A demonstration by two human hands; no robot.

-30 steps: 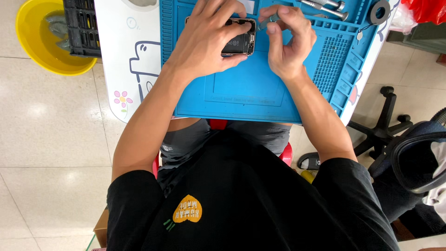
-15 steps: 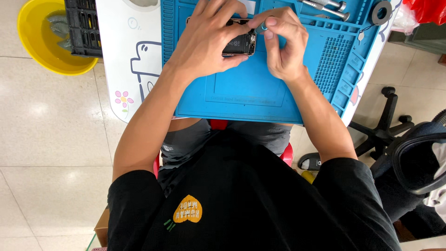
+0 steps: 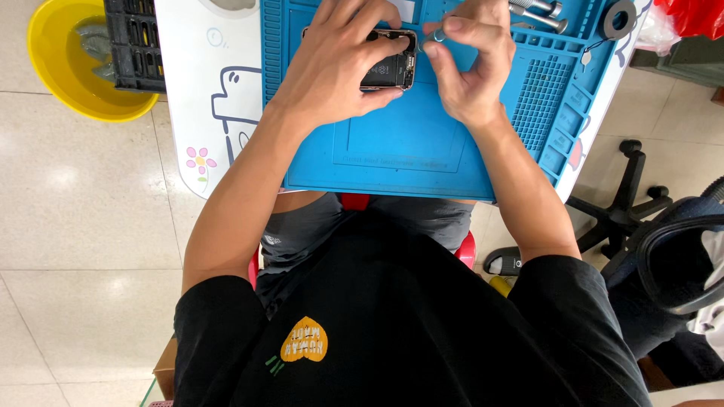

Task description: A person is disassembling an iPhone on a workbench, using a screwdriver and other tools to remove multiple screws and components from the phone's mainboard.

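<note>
Surface: blue silicone work mat on white table, tiled floor | one opened black phone gripped by left hand | one small tool pinched by right hand

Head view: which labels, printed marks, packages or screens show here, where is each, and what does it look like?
Opened phone: on the blue mat, under the left hand; dark insides, no lit screen.
Heart patch: on the black shirt's chest; yellow-orange, dark lettering.
Mat marking: faint line near the mat's front.
Small logo: white, on the grey shorts.
</note>
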